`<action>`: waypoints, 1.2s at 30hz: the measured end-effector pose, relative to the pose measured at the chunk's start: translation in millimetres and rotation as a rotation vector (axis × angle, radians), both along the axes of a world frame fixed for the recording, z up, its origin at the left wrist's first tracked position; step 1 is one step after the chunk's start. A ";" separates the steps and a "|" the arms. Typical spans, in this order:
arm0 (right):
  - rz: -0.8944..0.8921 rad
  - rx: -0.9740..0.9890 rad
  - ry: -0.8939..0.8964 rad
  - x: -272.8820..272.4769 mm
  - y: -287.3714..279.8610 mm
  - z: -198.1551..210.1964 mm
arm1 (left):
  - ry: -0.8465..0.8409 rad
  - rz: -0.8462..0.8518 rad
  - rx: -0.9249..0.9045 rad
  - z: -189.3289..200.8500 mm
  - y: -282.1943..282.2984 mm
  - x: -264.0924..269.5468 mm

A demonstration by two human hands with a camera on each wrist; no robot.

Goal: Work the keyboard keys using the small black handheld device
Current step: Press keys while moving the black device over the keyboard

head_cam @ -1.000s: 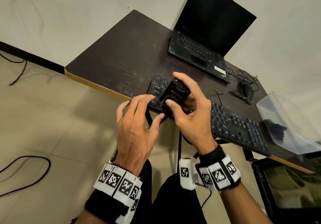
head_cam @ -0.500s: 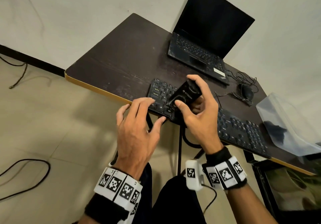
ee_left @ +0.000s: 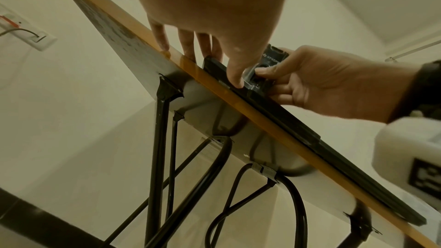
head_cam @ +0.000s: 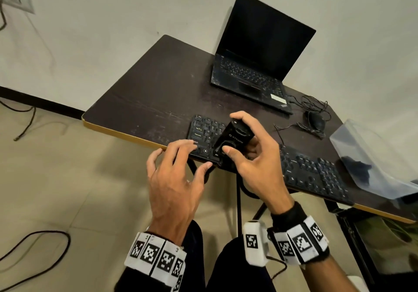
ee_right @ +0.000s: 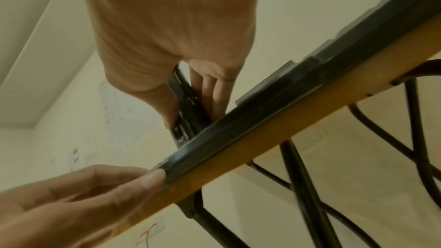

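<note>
A long black keyboard (head_cam: 312, 171) lies along the near edge of the dark table (head_cam: 153, 92). My right hand (head_cam: 255, 156) grips the small black handheld device (head_cam: 234, 136), thumb on its round front part, its lower end over the keyboard's left keys. In the right wrist view the device (ee_right: 186, 105) sits between thumb and fingers, just above the keyboard's front edge (ee_right: 262, 120). My left hand (head_cam: 176, 174) lies open, fingertips on the keyboard's left corner, thumb against its front edge. The left wrist view shows the left hand (ee_left: 214, 25) and the device (ee_left: 267, 65).
An open black laptop (head_cam: 255, 65) stands at the back of the table. A black mouse (head_cam: 316, 120) with tangled cable lies right of it. A clear plastic bag (head_cam: 375, 162) with something dark inside sits at the right edge. Cables (head_cam: 34, 246) run across the floor.
The right hand has carried the device a little to the right along the keyboard's left end. The left hand stays at the keyboard's left corner.
</note>
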State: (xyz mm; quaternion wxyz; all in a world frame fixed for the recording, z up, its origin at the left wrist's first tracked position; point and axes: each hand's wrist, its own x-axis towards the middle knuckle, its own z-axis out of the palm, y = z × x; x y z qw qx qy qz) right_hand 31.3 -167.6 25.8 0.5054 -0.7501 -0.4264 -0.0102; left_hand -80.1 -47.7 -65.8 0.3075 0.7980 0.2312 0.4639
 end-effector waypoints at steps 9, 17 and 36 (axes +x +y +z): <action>-0.136 -0.030 -0.057 9.2 -23.3 4.7 | 0.002 -0.001 0.011 -1.8 -3.4 0.7; -0.009 -0.013 -0.097 -15.0 33.1 2.6 | 0.006 -0.051 0.037 -4.1 -2.3 -2.1; -0.193 0.074 0.118 8.1 -8.7 -1.6 | 0.014 -0.019 0.042 -3.8 -3.4 0.2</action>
